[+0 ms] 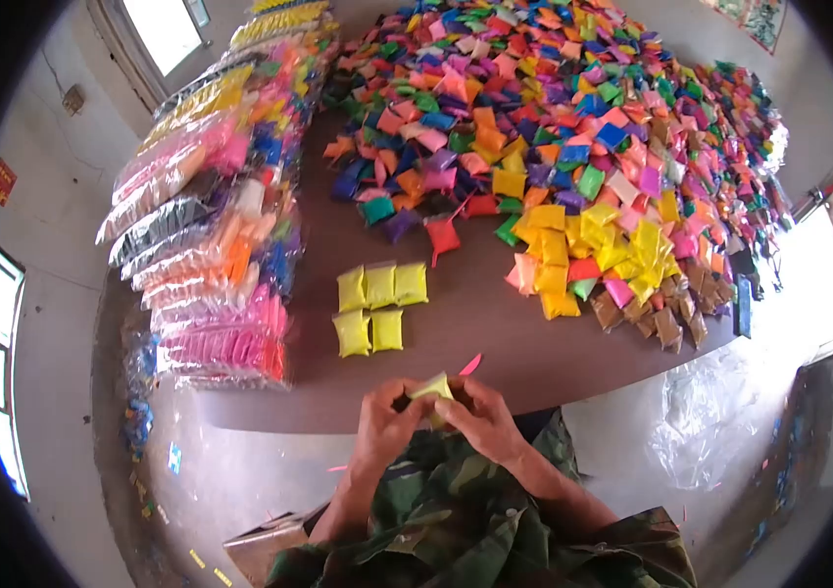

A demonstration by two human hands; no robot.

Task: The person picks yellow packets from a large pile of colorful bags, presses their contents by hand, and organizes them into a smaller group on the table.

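Note:
Close to my body, at the table's front edge, my left hand (384, 419) and my right hand (483, 416) hold one small yellow packet (433, 388) between them. The fingers of both hands are closed on it, and part of it is hidden behind them. Beyond my hands, several yellow packets (382, 285) lie flat on the brown table (416, 377) in two short rows. A thin pink strip (472, 365) lies just past my right hand.
A large heap of coloured packets (534, 118) covers the back and right of the table. Yellow packets (622, 245) and brown packets (666, 323) sit at its near edge. Stacked clear bags of packets (220, 294) line the left side. Clear plastic bags (696, 421) lie at right, below the table.

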